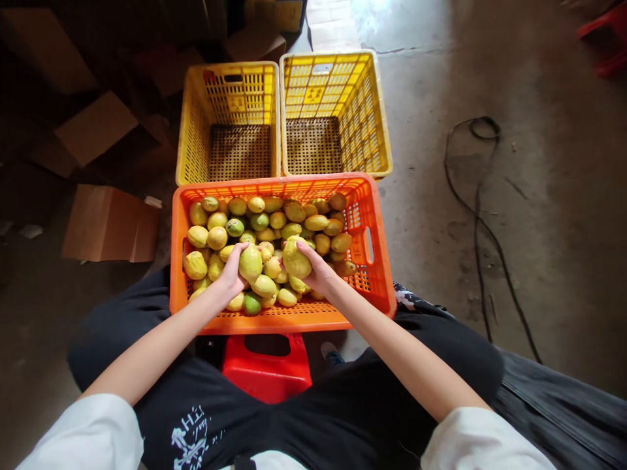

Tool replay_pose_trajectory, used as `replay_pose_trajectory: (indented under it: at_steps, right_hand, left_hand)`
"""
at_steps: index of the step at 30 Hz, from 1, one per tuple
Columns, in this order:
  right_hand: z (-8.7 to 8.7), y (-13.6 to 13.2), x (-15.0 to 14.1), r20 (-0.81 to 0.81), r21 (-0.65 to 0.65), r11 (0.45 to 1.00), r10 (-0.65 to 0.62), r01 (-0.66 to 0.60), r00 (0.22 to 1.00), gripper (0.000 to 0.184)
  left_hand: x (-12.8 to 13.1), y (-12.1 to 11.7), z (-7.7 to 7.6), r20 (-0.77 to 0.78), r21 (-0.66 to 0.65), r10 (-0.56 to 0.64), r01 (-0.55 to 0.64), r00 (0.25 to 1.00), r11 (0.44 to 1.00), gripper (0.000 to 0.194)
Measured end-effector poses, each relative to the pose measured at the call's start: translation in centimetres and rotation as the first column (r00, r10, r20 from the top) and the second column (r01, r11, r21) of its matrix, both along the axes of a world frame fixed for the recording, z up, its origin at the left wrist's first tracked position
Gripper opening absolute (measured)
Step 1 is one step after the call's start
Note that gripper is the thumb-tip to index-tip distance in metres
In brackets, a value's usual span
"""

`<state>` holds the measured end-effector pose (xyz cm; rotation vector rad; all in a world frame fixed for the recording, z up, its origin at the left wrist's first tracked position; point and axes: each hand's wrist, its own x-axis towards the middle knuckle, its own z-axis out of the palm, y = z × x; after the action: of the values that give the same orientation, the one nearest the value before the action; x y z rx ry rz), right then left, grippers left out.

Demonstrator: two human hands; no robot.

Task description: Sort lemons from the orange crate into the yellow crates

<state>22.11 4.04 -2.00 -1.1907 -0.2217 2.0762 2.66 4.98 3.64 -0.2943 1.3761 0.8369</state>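
My left hand [233,273] is closed around a smooth greenish-yellow lemon [251,263]. In my right hand [318,269] is a bumpier, wrinkled yellow lemon [296,258]. Both are held side by side above the orange plastic crate [284,320], a little apart from each other. Many lemons, mostly yellow with a few greener ones, lie in that crate below my hands. One green lemon [252,303] rests near the crate's front wall. The fingers behind both held lemons are partly hidden.
Two yellow slatted crates, left [179,140] and right [385,124], stand behind the orange one. A red plastic stool [267,378] is below it. Cardboard boxes [115,222] lie at the left. A black cable [477,215] loops over the concrete floor at the right.
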Motion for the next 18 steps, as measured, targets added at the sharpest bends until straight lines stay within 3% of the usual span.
replay_pose_trajectory:
  at_steps: [5, 9, 18]
  right_hand:
    - [0.20, 0.20, 0.21, -0.010, 0.016, 1.000, 0.023, -0.022, 1.000, 0.052]
    - [0.16, 0.23, 0.08, 0.004, -0.021, 0.999, 0.034, -0.034, 0.999, 0.046]
    - [0.01, -0.09, -0.12, 0.110, 0.052, 0.998, 0.030, -0.036, 0.993, 0.060]
  left_hand:
    - [-0.17, 0.10, 0.15, -0.005, -0.078, -0.024, 0.023, 1.000, 0.997, 0.028]
    - [-0.16, 0.06, 0.16, -0.068, -0.042, -0.058, 0.055, 0.996, 0.998, 0.023]
    - [0.17, -0.13, 0.49, -0.050, 0.039, 0.012, -0.010, 0.999, 0.999, 0.013]
